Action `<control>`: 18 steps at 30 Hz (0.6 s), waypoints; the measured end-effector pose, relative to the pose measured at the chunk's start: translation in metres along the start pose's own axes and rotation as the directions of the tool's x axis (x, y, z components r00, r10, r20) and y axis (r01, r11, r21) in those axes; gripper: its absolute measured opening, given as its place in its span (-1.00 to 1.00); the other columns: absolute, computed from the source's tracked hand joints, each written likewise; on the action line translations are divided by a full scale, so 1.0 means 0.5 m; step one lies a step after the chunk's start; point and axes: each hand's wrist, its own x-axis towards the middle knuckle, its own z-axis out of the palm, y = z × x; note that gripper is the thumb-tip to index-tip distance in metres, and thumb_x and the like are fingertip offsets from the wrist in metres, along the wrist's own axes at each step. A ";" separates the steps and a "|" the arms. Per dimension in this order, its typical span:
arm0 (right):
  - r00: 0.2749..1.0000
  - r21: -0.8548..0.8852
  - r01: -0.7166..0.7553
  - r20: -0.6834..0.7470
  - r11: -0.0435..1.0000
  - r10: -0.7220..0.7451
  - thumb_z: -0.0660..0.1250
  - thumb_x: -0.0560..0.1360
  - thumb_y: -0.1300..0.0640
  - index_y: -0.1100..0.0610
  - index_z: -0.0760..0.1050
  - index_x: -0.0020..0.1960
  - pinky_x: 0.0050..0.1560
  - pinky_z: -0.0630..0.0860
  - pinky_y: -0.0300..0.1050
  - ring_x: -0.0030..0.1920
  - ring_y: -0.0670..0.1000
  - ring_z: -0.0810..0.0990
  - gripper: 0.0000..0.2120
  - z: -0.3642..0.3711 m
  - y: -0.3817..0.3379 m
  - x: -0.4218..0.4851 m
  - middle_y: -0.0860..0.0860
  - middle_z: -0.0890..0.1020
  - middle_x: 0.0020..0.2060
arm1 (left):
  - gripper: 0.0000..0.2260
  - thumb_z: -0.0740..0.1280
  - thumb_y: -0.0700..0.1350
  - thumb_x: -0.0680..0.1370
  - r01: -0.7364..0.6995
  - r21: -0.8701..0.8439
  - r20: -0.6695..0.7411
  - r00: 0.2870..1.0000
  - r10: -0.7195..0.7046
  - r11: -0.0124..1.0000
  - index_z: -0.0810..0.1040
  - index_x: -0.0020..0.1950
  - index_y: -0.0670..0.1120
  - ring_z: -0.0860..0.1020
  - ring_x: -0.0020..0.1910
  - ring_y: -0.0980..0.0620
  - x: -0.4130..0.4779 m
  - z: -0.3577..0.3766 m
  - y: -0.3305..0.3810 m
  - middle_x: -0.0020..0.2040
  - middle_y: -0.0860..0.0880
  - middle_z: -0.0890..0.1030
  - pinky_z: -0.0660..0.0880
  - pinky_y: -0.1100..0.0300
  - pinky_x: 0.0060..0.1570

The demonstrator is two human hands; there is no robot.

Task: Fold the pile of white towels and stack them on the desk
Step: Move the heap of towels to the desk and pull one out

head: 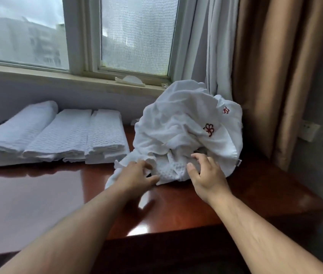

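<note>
1. Just beyond both grips, the crumpled pile of white towels sits on the dark red surface, close to the brown curtain.
2. The left grip lies on the lower edge of the pile with fingers bent on the cloth. Whether it pinches the cloth cannot be told.
3. The right grip is wide and holds nothing. Its fingers are spread, with the tips at the front of the pile.
4. Well to the left of the left grip, folded towels lie in three rows side by side.
5. Above the right grip, a red flower mark shows on the pile.
</note>
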 end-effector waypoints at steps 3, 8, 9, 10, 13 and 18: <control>0.996 0.101 -0.062 0.069 0.993 0.055 0.19 0.63 -0.14 -0.09 0.35 0.48 0.28 0.29 -0.16 0.40 0.04 0.40 -0.56 0.037 0.005 0.039 0.02 0.48 0.39 | -0.39 0.49 0.29 0.36 -0.051 -0.060 0.019 0.998 0.052 0.997 0.50 0.32 0.07 0.52 0.23 0.10 0.038 0.021 -0.011 0.23 0.05 0.52 0.45 0.18 0.28; 0.989 0.095 -0.037 0.143 0.995 0.024 0.11 0.65 -0.21 -0.18 0.38 0.43 0.21 0.27 -0.20 0.37 0.04 0.42 -0.61 0.120 0.009 0.119 0.00 0.51 0.37 | -0.21 0.48 0.36 0.33 -0.073 -0.126 0.001 0.997 0.074 0.989 0.40 0.44 0.01 0.38 0.38 0.02 0.135 0.053 -0.009 0.35 -0.01 0.40 0.32 0.18 0.36; 0.989 0.085 -0.024 0.146 0.996 0.011 0.08 0.65 -0.22 -0.19 0.38 0.43 0.26 0.33 -0.14 0.37 0.06 0.44 -0.61 0.129 0.009 0.136 0.00 0.52 0.36 | -0.21 0.49 0.34 0.34 -0.068 -0.143 0.002 0.998 0.069 0.987 0.37 0.45 0.01 0.35 0.40 0.02 0.158 0.056 -0.008 0.37 -0.01 0.39 0.29 0.21 0.32; 0.989 0.081 -0.021 0.150 0.997 0.008 0.04 0.65 -0.24 -0.19 0.40 0.41 0.31 0.38 -0.04 0.35 0.09 0.47 -0.60 0.135 0.009 0.154 0.00 0.54 0.34 | -0.22 0.50 0.32 0.35 -0.062 -0.163 0.000 0.998 0.063 0.985 0.35 0.46 0.01 0.34 0.40 0.02 0.181 0.057 -0.008 0.36 0.00 0.38 0.26 0.23 0.28; 0.989 0.074 -0.043 0.146 0.996 0.032 -0.08 0.57 -0.34 -0.14 0.48 0.29 0.28 0.46 0.17 0.27 0.11 0.54 -0.47 0.133 0.007 0.190 0.01 0.62 0.22 | -0.24 0.51 0.25 0.38 -0.056 -0.198 -0.003 0.998 0.057 0.979 0.31 0.47 0.04 0.31 0.39 0.06 0.228 0.051 -0.006 0.31 0.08 0.35 0.22 0.25 0.23; 0.983 0.174 -0.101 0.168 0.980 0.071 -0.14 0.53 -0.45 -0.11 0.58 0.22 0.28 0.47 0.07 0.23 -0.02 0.56 -0.32 0.113 0.006 0.176 -0.07 0.66 0.14 | -0.39 0.50 0.11 0.45 -0.077 -0.190 0.039 0.996 0.086 0.979 0.40 0.44 0.05 0.40 0.32 0.13 0.205 0.026 -0.017 0.33 0.09 0.42 0.26 0.38 0.18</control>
